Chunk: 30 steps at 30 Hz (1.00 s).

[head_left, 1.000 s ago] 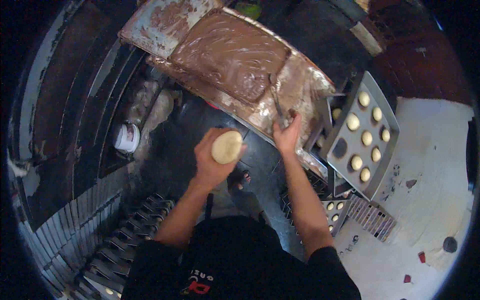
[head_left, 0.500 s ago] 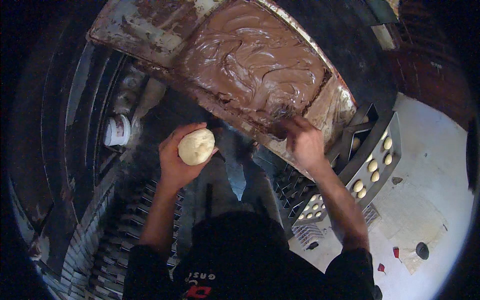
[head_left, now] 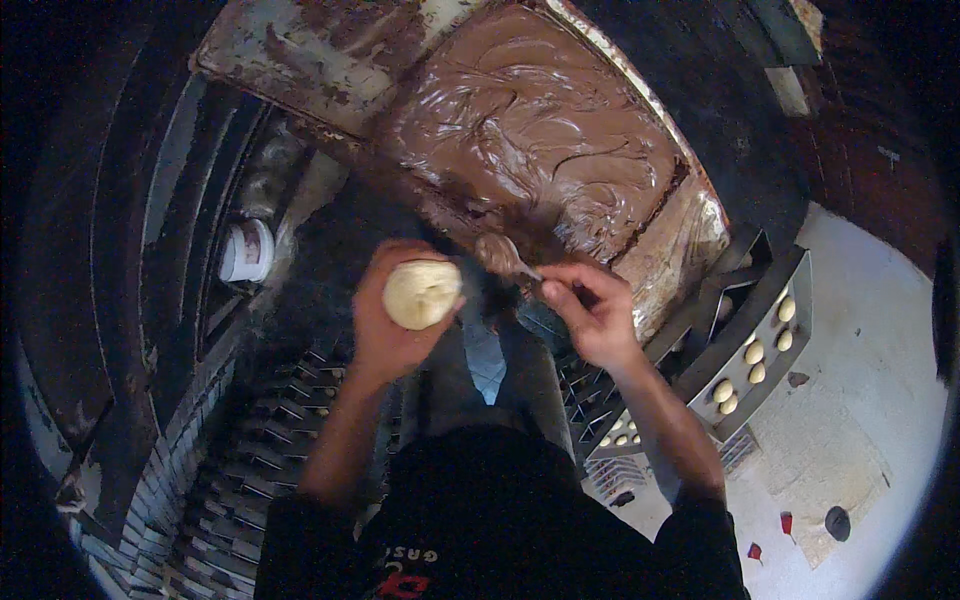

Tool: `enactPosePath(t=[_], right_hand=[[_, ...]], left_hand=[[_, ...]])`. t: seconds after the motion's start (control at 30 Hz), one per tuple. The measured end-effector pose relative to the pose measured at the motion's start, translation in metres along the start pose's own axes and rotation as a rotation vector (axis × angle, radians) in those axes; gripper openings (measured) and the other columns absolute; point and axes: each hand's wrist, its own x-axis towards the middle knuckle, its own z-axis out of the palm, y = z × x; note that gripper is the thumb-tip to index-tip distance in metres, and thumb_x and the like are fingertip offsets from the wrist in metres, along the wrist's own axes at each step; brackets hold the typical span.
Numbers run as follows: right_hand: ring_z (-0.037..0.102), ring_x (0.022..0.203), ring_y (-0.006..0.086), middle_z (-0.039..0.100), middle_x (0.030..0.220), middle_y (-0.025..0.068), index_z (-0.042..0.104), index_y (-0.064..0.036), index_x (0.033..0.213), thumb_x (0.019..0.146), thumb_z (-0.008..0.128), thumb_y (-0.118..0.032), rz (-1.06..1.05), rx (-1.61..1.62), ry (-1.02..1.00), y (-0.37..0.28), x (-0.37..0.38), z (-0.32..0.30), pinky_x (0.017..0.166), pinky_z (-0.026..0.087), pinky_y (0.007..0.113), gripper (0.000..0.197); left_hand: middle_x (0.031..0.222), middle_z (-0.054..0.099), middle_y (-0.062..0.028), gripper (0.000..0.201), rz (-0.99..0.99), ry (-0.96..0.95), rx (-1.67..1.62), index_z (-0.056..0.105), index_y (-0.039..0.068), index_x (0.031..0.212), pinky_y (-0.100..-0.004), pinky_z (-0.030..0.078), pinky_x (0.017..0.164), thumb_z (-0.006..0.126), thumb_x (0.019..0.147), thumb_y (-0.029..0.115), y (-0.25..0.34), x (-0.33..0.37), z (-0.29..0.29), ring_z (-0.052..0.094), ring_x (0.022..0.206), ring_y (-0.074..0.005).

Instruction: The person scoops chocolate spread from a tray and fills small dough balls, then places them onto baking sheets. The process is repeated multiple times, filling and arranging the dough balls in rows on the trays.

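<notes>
Now the right hand (head_left: pixel 598 318) is gripping a spoon (head_left: pixel 503 257), tip angling forward-left, near dough (head_left: pixel 420 297) the left hand (head_left: pixel 378 332) is cupping.

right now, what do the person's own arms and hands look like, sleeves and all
The left hand and right hand are bare, with no gloves, and I can see no watch or bracelet. Both forearms are uncovered below the short, loose black sleeves of a black T-shirt, which carries a small white and red print on the front.
</notes>
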Motion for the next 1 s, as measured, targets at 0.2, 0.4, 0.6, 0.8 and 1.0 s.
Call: enactPosePath(t=[0.2, 0.4, 0.6, 0.8, 1.0], right_hand=[[0.067, 0.088, 0.0248, 0.070, 0.096, 0.0152, 0.073, -0.0006, 0.100, 0.084, 0.071, 0.008, -0.549, -0.023, 0.085, -0.070, -0.017, -0.002, 0.074, 0.054, 0.035, 0.019], [0.062, 0.091, 0.0287, 0.061, 0.100, 0.0175, 0.061, 0.0021, 0.099, 0.088, 0.063, 0.012, -0.717, -0.407, 0.460, 0.068, -0.035, -0.020, 0.081, 0.051, 0.037, 0.015], [0.061, 0.104, 0.0251, 0.065, 0.107, 0.0122, 0.067, 0.0009, 0.103, 0.092, 0.065, -0.001, -0.206, -0.399, 0.816, 0.167, -0.025, -0.053, 0.095, 0.048, 0.036, 0.011], [0.042, 0.141, 0.0353, 0.048, 0.148, 0.0208, 0.072, -0.0022, 0.112, 0.082, 0.081, -0.009, -0.446, 0.705, 0.183, 0.007, -0.113, -0.015, 0.114, 0.037, 0.052, 0.032], [0.043, 0.139, 0.0354, 0.044, 0.149, 0.0219, 0.073, -0.0083, 0.110, 0.076, 0.081, -0.004, -0.427, -0.007, 0.640, -0.030, -0.241, -0.083, 0.109, 0.042, 0.052, 0.035]], left_hand=[[0.113, 0.069, -0.0094, 0.052, -0.173, -0.168, -0.323, 0.064, 0.000, 0.116, -0.0338, 0.053, 0.095, 0.086, 0.069, -0.002, 0.071, 0.011, 0.013, 0.066, 0.106, -0.0177], [0.114, 0.070, -0.0099, 0.053, -0.198, -0.056, -0.371, 0.066, 0.000, 0.115, -0.0322, 0.053, 0.095, 0.086, 0.067, -0.006, 0.056, 0.001, 0.017, 0.066, 0.109, -0.0174], [0.118, 0.067, -0.0140, 0.056, 0.075, -0.135, -0.205, 0.066, 0.002, 0.113, -0.0383, 0.056, 0.092, 0.093, 0.064, 0.005, 0.065, -0.010, 0.029, 0.066, 0.106, -0.0243], [0.106, 0.072, -0.0138, 0.052, 0.303, -0.288, -0.119, 0.070, 0.004, 0.106, -0.0381, 0.056, 0.088, 0.096, 0.062, 0.013, 0.127, -0.045, 0.092, 0.067, 0.103, -0.0252], [0.131, 0.063, -0.0164, 0.048, 0.283, -0.327, 0.133, 0.070, 0.003, 0.110, -0.0359, 0.055, 0.094, 0.092, 0.068, 0.013, 0.174, -0.101, 0.181, 0.067, 0.111, -0.0262]])
